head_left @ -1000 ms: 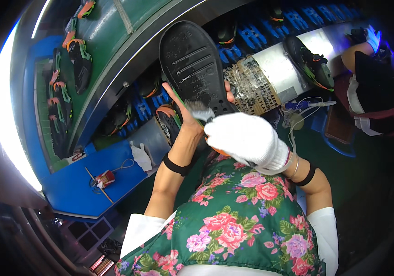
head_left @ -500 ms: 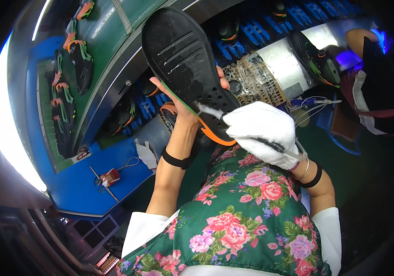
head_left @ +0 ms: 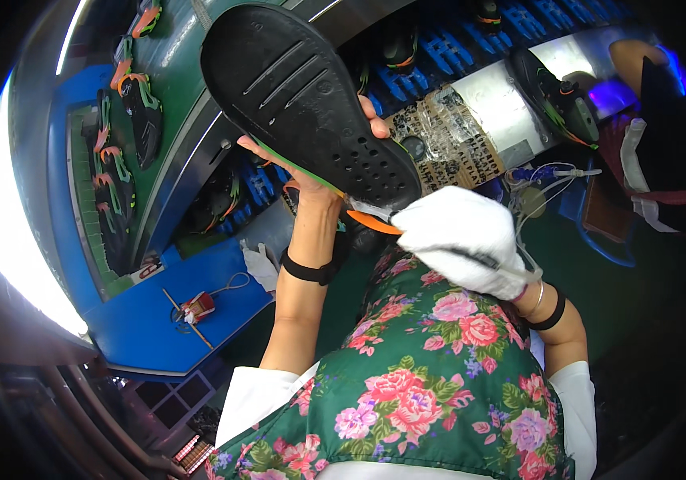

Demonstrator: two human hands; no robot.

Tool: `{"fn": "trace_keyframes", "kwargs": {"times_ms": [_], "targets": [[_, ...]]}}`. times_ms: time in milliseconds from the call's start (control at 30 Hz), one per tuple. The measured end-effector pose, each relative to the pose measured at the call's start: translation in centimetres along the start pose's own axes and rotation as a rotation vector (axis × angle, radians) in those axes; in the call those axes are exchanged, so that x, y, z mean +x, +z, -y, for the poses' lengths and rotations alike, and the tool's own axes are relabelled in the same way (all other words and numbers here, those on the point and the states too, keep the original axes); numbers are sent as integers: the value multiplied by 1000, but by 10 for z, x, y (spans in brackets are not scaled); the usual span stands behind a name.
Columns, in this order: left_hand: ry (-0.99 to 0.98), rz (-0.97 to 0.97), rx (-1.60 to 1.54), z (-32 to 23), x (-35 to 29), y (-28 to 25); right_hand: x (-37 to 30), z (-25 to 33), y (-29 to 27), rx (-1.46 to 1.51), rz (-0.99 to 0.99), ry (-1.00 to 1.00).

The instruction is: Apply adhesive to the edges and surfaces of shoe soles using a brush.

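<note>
My bare left hand (head_left: 315, 186) is closed round a large black shoe sole (head_left: 295, 96), its thumb along the near left edge and its fingertips at the right side. Raised bars cross the sole's wide end, and small round holes dot the narrower end. Green and orange edging shows along its lower side. In a white knit glove, my right hand (head_left: 465, 240) grips a brush (head_left: 369, 209) with pale bristles. Those bristles lie at the sole's lower edge, beside the orange part. A thin clear tube runs near my right wrist.
On the left, a blue table (head_left: 143, 336) bears a small red-and-white object (head_left: 198, 306) with sticks and a wire loop. Shoes lie on a green conveyor (head_left: 179, 72). A taped metal surface (head_left: 479, 104) stands beyond, with a black shoe (head_left: 547, 96) and another person's arm (head_left: 635, 68) at right.
The sole has moved up and left in view and turned slightly. The brush has gone from the holed inner surface to the lower edge by the orange part.
</note>
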State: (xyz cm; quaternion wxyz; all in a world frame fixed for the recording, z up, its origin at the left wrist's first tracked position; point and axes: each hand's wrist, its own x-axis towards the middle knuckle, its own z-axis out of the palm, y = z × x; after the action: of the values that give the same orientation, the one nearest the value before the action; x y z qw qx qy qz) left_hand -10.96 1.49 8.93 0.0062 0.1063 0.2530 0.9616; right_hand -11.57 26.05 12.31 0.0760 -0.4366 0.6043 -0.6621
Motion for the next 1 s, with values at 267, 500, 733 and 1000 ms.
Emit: {"fn": "trace_keyframes", "kwargs": {"times_ms": [267,500,733,1000], "targets": [[3,-48,88,-3,3,2,1,1,-3,-7,-38,52],[3,50,32,-4,10,2,-3,2,-1,-95,11,-45],[-22,31,115,-1,14,-12,-8,5,6,-130,-16,-111],[-22,-102,154,8,14,-13,-11,9,0,-114,-129,47]]}}
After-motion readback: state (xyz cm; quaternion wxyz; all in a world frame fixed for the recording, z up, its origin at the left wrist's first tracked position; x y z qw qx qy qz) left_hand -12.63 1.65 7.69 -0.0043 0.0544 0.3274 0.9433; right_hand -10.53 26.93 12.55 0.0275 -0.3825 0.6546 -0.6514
